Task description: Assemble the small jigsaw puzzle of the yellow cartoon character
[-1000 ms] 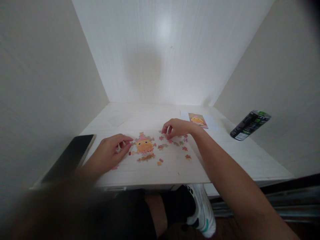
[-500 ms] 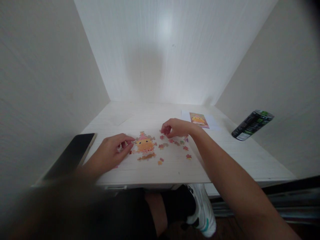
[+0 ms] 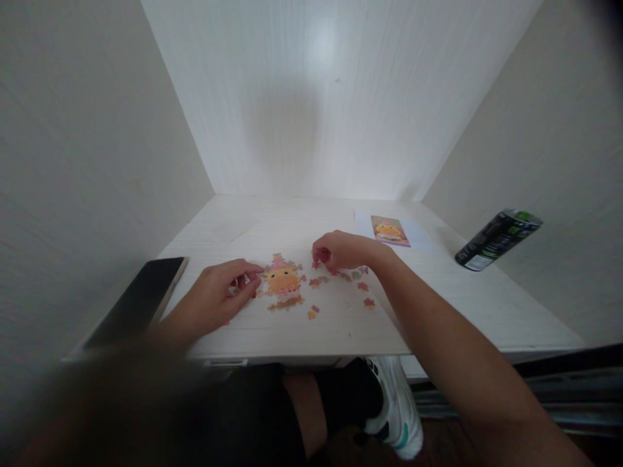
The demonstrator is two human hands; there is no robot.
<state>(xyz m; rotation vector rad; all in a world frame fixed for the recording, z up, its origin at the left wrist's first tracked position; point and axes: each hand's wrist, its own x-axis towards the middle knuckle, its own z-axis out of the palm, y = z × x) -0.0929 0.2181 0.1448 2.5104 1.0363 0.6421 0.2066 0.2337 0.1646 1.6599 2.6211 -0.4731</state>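
A partly joined jigsaw [image 3: 282, 283] with an orange figure and a pink hat lies on the pale wooden desk [image 3: 302, 334]. My left hand [image 3: 217, 298] rests just left of it, fingertips at its edge, apparently pinching a small piece. My right hand [image 3: 341, 250] is curled over the loose pieces [image 3: 363, 286] to the right of the jigsaw, with a reddish piece [image 3: 322, 255] pinched between thumb and fingers. More loose pieces [image 3: 312, 312] lie in front of the jigsaw.
A dark phone [image 3: 139, 299] lies at the desk's left edge. A picture card [image 3: 389, 231] of the same figure rests on white paper at the back right. A black and green can [image 3: 496, 239] stands at the right. White walls enclose the desk. My shoe [image 3: 396, 412] shows below.
My right hand has closed its fingers around a reddish piece and lifted it slightly off the desk. The left hand has hardly moved. The camera has tilted a little.
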